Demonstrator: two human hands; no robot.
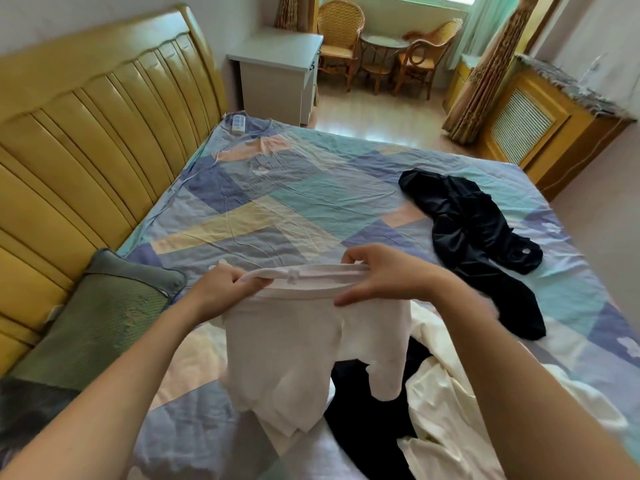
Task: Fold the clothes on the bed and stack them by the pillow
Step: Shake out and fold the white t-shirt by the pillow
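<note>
A pair of white shorts (pixel 294 351) hangs above the bed (pixel 311 202), held up by its waistband. My left hand (pixel 225 284) grips the waistband's left end and my right hand (pixel 377 275) pinches its right end. The legs dangle toward me. A crumpled black garment (pixel 478 237) lies on the patchwork sheet to the right. Cream-white cloth (pixel 446 393) and another dark garment (pixel 363 403) are heaped below the shorts. A green pillow (pixel 104 313) leans at the yellow headboard (pixel 86 133) on the left.
A white remote (pixel 239 124) and its cord lie near the bed's far corner. Beyond the bed stand a white bedside cabinet (pixel 277 74), wicker chairs (pixel 341 36) with a small table, curtains and a wooden radiator cover (pixel 540 126).
</note>
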